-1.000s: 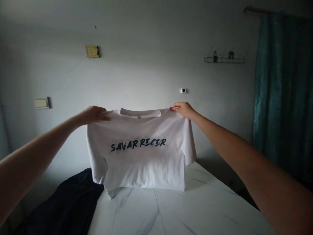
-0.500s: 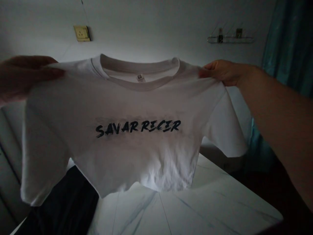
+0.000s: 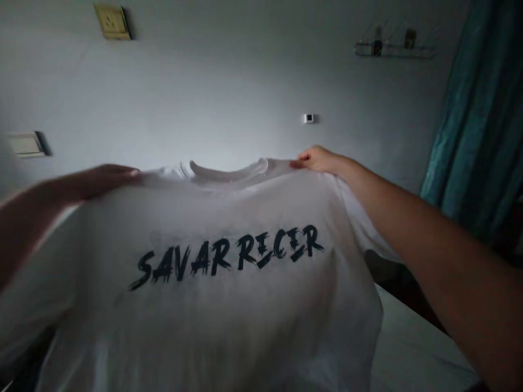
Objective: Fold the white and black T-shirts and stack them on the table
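Head view: white T-shirt point(image 3: 229, 294) held up in the air by 2 hands.
Left hand point(image 3: 107, 181), blurred, appears to grip one shoulder; collar point(image 3: 229, 170) points up, body hanging lengthwise, hem out of frame; right hand point(image 3: 321, 159) pinches the other shoulder, nearer the collar, above a marble-patterned table point(image 3: 417, 348).

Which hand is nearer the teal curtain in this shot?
Right. The right hand holds the shoulder of the white T-shirt, to the left of the teal curtain in view. The left hand is farther away, across the shirt's collar.
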{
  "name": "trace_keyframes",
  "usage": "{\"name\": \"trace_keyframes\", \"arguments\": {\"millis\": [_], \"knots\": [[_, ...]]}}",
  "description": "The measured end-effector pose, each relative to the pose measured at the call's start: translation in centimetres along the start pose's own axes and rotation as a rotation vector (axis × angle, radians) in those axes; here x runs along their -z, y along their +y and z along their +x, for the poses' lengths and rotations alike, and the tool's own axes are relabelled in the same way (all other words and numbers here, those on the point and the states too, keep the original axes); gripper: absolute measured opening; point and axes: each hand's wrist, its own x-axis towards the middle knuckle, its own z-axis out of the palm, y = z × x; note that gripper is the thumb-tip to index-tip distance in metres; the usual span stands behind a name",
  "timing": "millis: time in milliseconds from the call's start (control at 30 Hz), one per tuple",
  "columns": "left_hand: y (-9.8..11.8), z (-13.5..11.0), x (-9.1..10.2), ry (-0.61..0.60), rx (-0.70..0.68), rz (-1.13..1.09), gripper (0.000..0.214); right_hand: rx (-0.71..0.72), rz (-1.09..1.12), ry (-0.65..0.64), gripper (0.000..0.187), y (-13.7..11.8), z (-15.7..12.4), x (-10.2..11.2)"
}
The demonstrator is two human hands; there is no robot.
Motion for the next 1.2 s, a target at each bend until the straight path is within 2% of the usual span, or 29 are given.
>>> {"name": "trace_keyframes", "arguments": {"millis": [67, 133, 167, 300, 400, 500, 600, 767, 933, 1067, 1133, 1200], "knots": [[1.3, 1.5, -1.8, -0.298, 0.066, -0.082, 0.062, -0.001, 0.018, -0.097, 0.058, 1.6, 1.7, -1.5], [1.4, 2.2, -2.4, -0.462, 0.12, -0.092, 0.056, -0.008, -0.017, -0.15, 0.056, 2.5, 2.5, -3.1], [1.2, 2.5, -2.5, -0.503, 0.121, -0.059, 0.051, -0.018, -0.052, -0.166, 0.054, 2.7, 2.5, -3.9], [-0.3, 3.1, -3.6, -0.455, 0.055, 0.146, 0.031, -0.047, -0.169, -0.217, 0.036, 3.3, 1.7, -8.2], [-1.2, 2.8, -5.8, -0.434, 0.116, 0.332, 0.026, -0.084, -0.213, -0.305, 0.028, 4.5, 0.6, -11.9], [-2.0, 1.5, -8.5, -0.454, 0.116, 0.483, 0.025, -0.111, -0.221, -0.387, 0.026, 5.9, -0.8, -15.5], [-2.7, 0.1, -10.9, -0.446, 0.086, 0.61, 0.026, -0.123, -0.215, -0.393, 0.025, 7.1, -1.8, -17.9], [-3.6, -0.8, -13.7, -0.426, 0.055, 0.665, 0.028, -0.136, -0.179, -0.328, 0.022, 8.6, -2.6, -19.4], [-4.2, -0.8, -14.9, -0.386, 0.103, 0.607, 0.026, -0.163, -0.197, -0.307, 0.019, 9.3, -2.7, -20.0], [-2.6, 1.0, -15.9, -0.419, 0.314, 0.572, 0.038, -0.176, -0.201, -0.312, 0.023, 7.5, -1.2, -21.4], [-1.2, 2.2, -16.7, -0.475, 0.428, 0.501, 0.048, -0.22, -0.177, -0.351, 0.029, 5.7, 0.0, -22.3], [0.1, 3.0, -17.6, -0.515, 0.49, 0.433, 0.047, -0.272, -0.149, -0.421, 0.028, 3.8, 1.1, -23.2]]}}
